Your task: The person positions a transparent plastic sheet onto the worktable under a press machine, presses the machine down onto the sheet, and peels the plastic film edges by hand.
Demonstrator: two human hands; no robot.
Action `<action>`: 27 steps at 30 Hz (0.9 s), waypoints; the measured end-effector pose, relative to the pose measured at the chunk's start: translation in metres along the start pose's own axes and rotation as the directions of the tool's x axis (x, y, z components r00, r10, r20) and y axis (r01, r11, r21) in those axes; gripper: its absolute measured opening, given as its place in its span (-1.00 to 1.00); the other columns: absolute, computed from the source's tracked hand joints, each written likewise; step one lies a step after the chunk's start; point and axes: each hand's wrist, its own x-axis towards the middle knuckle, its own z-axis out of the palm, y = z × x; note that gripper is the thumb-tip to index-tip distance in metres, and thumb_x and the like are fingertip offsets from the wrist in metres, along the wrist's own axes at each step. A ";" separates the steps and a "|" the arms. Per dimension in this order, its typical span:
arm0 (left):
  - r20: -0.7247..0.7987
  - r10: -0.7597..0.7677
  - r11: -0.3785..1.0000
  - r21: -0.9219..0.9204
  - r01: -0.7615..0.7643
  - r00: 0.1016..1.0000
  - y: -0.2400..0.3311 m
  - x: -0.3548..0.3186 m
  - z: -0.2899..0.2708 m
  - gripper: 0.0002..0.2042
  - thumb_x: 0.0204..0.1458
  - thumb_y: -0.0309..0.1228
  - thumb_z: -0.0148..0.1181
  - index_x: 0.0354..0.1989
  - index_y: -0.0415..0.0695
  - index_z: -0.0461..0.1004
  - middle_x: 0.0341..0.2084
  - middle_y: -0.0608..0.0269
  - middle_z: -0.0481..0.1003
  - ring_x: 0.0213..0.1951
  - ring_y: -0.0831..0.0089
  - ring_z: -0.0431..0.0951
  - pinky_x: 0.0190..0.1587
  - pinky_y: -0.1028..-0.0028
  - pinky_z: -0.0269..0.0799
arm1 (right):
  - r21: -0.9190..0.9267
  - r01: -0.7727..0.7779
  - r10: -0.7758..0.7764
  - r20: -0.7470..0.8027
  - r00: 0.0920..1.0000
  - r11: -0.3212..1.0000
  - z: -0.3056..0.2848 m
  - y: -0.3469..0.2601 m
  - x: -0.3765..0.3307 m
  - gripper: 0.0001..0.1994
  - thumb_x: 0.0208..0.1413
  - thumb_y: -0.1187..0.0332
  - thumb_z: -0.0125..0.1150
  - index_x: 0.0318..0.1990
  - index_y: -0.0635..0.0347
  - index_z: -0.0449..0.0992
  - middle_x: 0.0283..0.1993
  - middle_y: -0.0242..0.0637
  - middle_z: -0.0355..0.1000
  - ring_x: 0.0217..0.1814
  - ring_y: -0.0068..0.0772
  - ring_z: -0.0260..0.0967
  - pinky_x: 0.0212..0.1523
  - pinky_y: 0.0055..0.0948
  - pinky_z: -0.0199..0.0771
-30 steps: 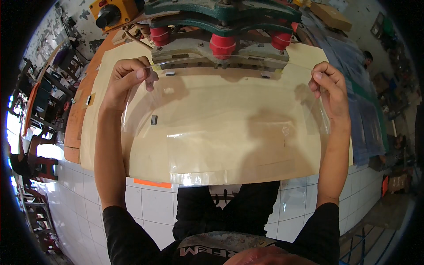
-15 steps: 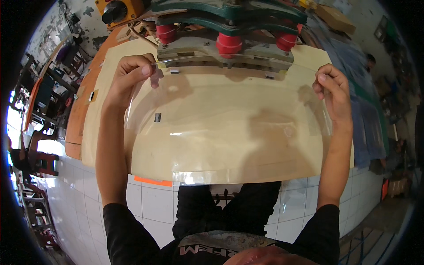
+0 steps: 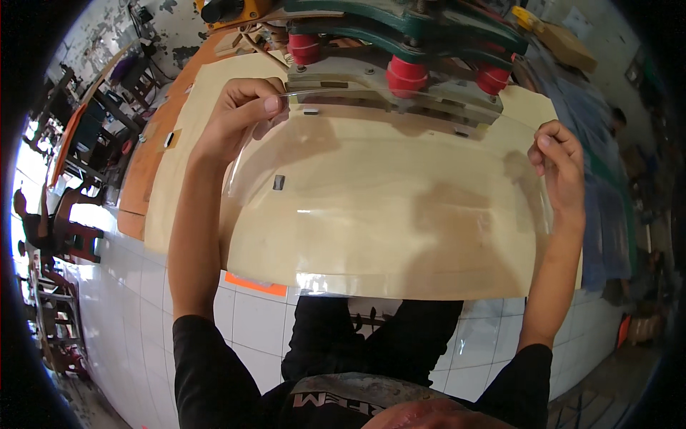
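Note:
A large clear plastic sheet (image 3: pixel 371 214) spans the space between my hands, its far edge bowed and its near edge hanging over the table's front. My left hand (image 3: pixel 246 114) is closed on the far left corner, thumb on top. The far right corner is pinched in my right hand (image 3: pixel 559 151), fingers curled. Through the sheet shows cream paper covering the table. Beyond the far edge stands a green press (image 3: pixel 400 32) with red cylindrical mounts (image 3: pixel 407 76) above a grey metal base (image 3: pixel 343 79).
A yellow-orange control box (image 3: pixel 246 11) sits at the back left. Small dark magnet-like pieces (image 3: pixel 279 183) lie under the sheet. Blue plastic film (image 3: pixel 600 193) drapes along the right. An orange piece (image 3: pixel 256 284) shows below the front edge. At far left, a person (image 3: pixel 43 222) sits near a red stool (image 3: pixel 87 244).
The view has turned slightly, so the table and press appear shifted to the right. Both hands keep their hold on the plastic sheet, with little other movement.

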 end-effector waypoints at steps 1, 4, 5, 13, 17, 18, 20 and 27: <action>-0.004 0.000 1.000 0.004 0.000 1.000 0.000 0.000 -0.001 -0.84 0.00 -0.41 0.18 -0.55 -0.22 0.48 -0.56 0.21 0.39 -0.53 0.52 0.33 -0.47 0.52 0.21 | 0.001 0.002 -0.002 -0.019 1.000 1.000 0.000 0.000 0.000 -0.90 0.09 0.35 0.14 -0.35 0.17 0.43 -0.46 -0.50 0.31 -0.47 -0.69 0.24 -0.48 -0.64 0.16; 0.024 -0.012 1.000 -0.011 0.013 1.000 0.002 -0.001 0.000 -0.85 -0.02 -0.42 0.15 -0.51 -0.26 0.48 -0.54 0.18 0.41 -0.50 0.50 0.33 -0.42 0.52 0.22 | 0.007 0.006 -0.006 -0.002 1.000 1.000 -0.002 0.002 0.001 -0.90 0.09 0.36 0.14 -0.35 0.18 0.43 -0.46 -0.50 0.31 -0.48 -0.69 0.25 -0.48 -0.65 0.16; 0.049 -0.003 0.998 -0.057 0.006 0.999 0.002 0.000 0.002 -0.86 -0.05 -0.43 0.13 -0.49 -0.27 0.49 -0.53 0.17 0.42 -0.47 0.48 0.34 -0.39 0.51 0.23 | 0.010 0.007 -0.007 0.003 1.000 1.000 -0.003 0.003 0.001 -0.90 0.09 0.36 0.14 -0.35 0.18 0.43 -0.46 -0.50 0.31 -0.48 -0.69 0.25 -0.48 -0.65 0.16; 0.018 0.003 0.998 -0.058 -0.002 1.000 0.001 0.000 0.002 -0.81 -0.13 -0.36 0.18 -0.49 -0.27 0.49 -0.55 0.21 0.35 -0.51 0.49 0.24 -0.46 0.49 0.08 | 0.000 0.018 -0.018 -0.002 1.000 1.000 -0.002 0.002 0.001 -0.89 0.10 0.35 0.15 -0.34 0.18 0.44 -0.46 -0.51 0.33 -0.48 -0.71 0.27 -0.51 -0.68 0.16; 0.075 0.006 0.994 -0.112 0.002 0.997 0.002 -0.001 -0.002 -0.83 -0.09 -0.45 0.11 -0.39 -0.32 0.51 -0.46 0.13 0.48 -0.41 0.44 0.38 -0.32 0.49 0.27 | -0.007 0.010 -0.010 -0.002 1.000 1.000 0.000 0.001 0.000 -0.89 0.10 0.35 0.16 -0.33 0.18 0.44 -0.45 -0.51 0.33 -0.48 -0.71 0.28 -0.51 -0.69 0.16; 0.070 0.008 0.993 -0.116 0.000 0.997 0.001 -0.001 -0.002 -0.83 -0.09 -0.45 0.12 -0.39 -0.31 0.51 -0.46 0.13 0.48 -0.41 0.45 0.38 -0.32 0.49 0.27 | -0.008 0.009 -0.009 -0.003 1.000 1.000 0.000 0.001 0.000 -0.89 0.10 0.35 0.15 -0.33 0.18 0.44 -0.45 -0.51 0.33 -0.47 -0.71 0.27 -0.51 -0.68 0.16; 0.060 0.007 0.992 -0.126 0.000 0.998 0.001 -0.001 -0.001 -0.84 -0.08 -0.46 0.13 -0.39 -0.30 0.51 -0.46 0.14 0.48 -0.41 0.46 0.38 -0.32 0.50 0.28 | -0.010 0.009 -0.009 -0.006 1.000 1.000 -0.001 0.000 0.000 -0.89 0.09 0.34 0.15 -0.34 0.18 0.44 -0.46 -0.51 0.33 -0.47 -0.71 0.27 -0.51 -0.67 0.16; 0.013 -0.016 0.994 -0.109 0.018 1.000 0.001 -0.001 0.001 -0.87 -0.07 -0.44 0.17 -0.45 -0.26 0.51 -0.51 0.21 0.44 -0.45 0.49 0.36 -0.38 0.53 0.22 | -0.026 -0.008 0.008 0.007 1.000 1.000 -0.001 -0.001 -0.001 -0.88 0.09 0.33 0.14 -0.35 0.17 0.44 -0.47 -0.51 0.31 -0.44 -0.71 0.26 -0.48 -0.65 0.15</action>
